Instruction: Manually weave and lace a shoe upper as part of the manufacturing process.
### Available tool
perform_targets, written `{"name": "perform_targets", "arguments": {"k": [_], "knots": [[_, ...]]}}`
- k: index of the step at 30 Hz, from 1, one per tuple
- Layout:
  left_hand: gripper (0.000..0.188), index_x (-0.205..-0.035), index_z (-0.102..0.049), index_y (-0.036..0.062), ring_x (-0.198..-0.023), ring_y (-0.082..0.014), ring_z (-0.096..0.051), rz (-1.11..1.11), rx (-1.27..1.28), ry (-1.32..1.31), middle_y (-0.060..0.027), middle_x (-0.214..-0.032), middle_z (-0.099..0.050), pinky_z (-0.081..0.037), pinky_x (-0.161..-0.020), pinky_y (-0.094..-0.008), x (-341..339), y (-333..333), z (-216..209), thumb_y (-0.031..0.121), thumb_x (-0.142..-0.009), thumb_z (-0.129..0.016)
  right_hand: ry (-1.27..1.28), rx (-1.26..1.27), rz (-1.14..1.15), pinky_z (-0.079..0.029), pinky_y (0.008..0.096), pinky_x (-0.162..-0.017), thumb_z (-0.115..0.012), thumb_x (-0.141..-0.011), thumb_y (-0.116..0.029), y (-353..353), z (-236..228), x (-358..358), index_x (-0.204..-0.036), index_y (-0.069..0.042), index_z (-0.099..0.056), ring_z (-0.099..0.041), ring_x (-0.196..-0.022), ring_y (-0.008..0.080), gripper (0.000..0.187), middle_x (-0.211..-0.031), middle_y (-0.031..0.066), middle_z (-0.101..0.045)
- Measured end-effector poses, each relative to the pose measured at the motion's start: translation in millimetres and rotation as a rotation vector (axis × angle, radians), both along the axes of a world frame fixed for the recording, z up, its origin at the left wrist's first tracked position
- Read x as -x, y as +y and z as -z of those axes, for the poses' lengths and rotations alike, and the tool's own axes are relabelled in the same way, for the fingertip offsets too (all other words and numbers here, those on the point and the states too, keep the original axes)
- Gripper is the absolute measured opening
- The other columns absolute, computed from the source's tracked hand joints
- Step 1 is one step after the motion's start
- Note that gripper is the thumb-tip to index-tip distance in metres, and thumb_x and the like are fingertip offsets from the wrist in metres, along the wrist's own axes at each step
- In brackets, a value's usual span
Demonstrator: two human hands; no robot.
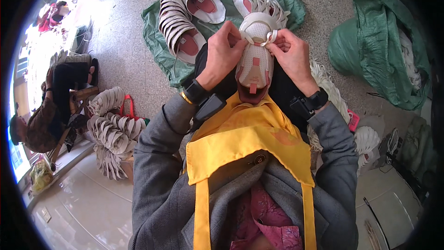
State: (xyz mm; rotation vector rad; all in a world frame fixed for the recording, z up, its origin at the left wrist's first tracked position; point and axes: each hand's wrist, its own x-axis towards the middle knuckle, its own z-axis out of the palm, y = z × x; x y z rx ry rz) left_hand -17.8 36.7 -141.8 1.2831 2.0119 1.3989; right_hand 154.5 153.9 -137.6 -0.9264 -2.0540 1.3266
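Observation:
A pale sneaker (254, 65) with pink trim lies across my lap, its toe pointing away and its heel opening near my yellow apron (249, 143). A white shoelace (274, 36) crosses near the toe end of its tongue and forms a small loop on the right. From the left, my left hand (225, 52) pinches the lace between thumb and fingertips. On the other side, my right hand (292, 56) is closed in a pinch on the lace by that loop. The exact lace ends are partly hidden by my fingers.
Beyond my knees, stacked shoe uppers (175, 23) and more uppers (273, 7) rest on a green sheet (157, 14). A bulging green sack (356, 46) stands at the right. White piles of uppers (113, 132) sit at the left, near another seated person (51, 106).

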Motion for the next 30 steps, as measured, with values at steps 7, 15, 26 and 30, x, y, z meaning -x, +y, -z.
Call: {"name": "perform_targets", "arguments": {"k": [7, 15, 26, 30], "knots": [[0.017, -0.090, -0.060, 0.0008, -0.063, -0.0170, -0.060, -0.022, -0.032, 0.125, -0.0096, -0.078, -0.061, -0.048, -0.059, -0.0304, -9, -6, -8, 0.004, -0.083, -0.076, -0.008, -0.181, 0.024, -0.057, 0.0298, -0.064, -0.080, -0.083, -0.005, -6, -6, -2, -0.092, 0.000, -0.069, -0.073, -0.071, 0.0198, 0.015, -0.081, 0.0095, -0.072], [0.016, -0.092, -0.062, 0.0006, -0.065, -0.0202, -0.063, 0.014, -0.016, 0.152, -0.0118, -0.078, -0.062, -0.050, -0.060, -0.0321, -10, -9, -5, 0.005, -0.084, -0.075, -0.049, -0.222, -0.019, -0.059, 0.0291, -0.069, -0.081, -0.084, -0.007, -13, -12, -8, -0.097, 0.002, -0.071, -0.074, -0.077, 0.0186, 0.019, -0.088, 0.0109, -0.074], [0.028, -0.103, -0.052, -0.0036, -0.092, -0.0406, -0.059, 0.187, 0.100, 0.338, -0.0216, -0.095, -0.058, -0.050, -0.081, -0.0485, -12, -18, -16, 0.005, -0.081, -0.066, -0.303, -0.460, -0.080, -0.052, 0.0489, -0.083, -0.068, -0.079, -0.003, -25, -12, 1, -0.101, 0.003, -0.061, -0.064, -0.093, 0.0402, 0.024, -0.093, 0.0205, -0.064], [0.028, -0.105, -0.051, -0.0049, -0.097, -0.0413, -0.056, 0.179, 0.115, 0.504, -0.0235, -0.100, -0.055, -0.048, -0.085, -0.0484, -20, -15, -12, 0.004, -0.082, -0.063, -0.274, -0.506, -0.093, -0.052, 0.0494, -0.082, -0.066, -0.080, 0.000, -24, -7, 1, -0.102, 0.003, -0.059, -0.064, -0.093, 0.0420, 0.023, -0.092, 0.0216, -0.063]]}}
